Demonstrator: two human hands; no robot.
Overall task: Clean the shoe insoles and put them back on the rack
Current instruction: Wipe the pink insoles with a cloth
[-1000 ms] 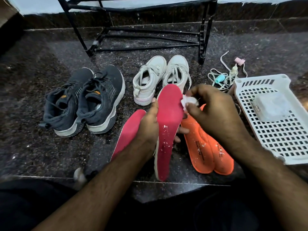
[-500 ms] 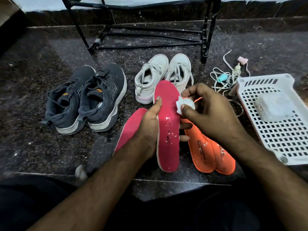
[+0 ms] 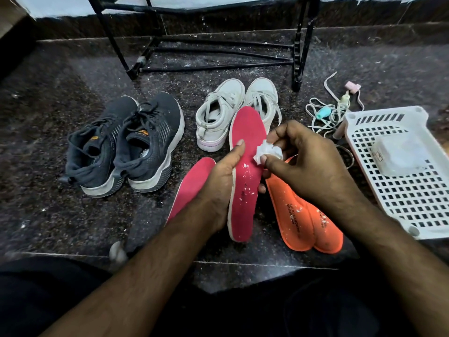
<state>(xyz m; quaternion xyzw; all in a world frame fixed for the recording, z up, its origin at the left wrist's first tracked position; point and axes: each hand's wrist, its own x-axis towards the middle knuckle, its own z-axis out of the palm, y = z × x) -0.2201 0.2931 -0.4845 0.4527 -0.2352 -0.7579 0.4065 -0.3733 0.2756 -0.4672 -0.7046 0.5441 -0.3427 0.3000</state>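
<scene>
1. A dark speckled stone floor (image 3: 60, 215) is seen across the whole view, with a sheen at 9 o'clock.
2. White flecks and dust are scattered over the floor, thickest toward 12 o'clock.
3. A step edge (image 3: 243, 263) is formed in the stone at 6 o'clock, marked by a pale joint line.
4. A dark stone skirting (image 3: 376, 18) is set along the wall foot at 12 o'clock.
5. A pale wall (image 3: 56, 3) is glimpsed above the skirting at 11 o'clock.
6. A brownish surface (image 3: 9, 18) is cut off by the frame at 10 o'clock; what it is cannot be told.
7. The scene is lit evenly and dimly; no source is shown.
</scene>
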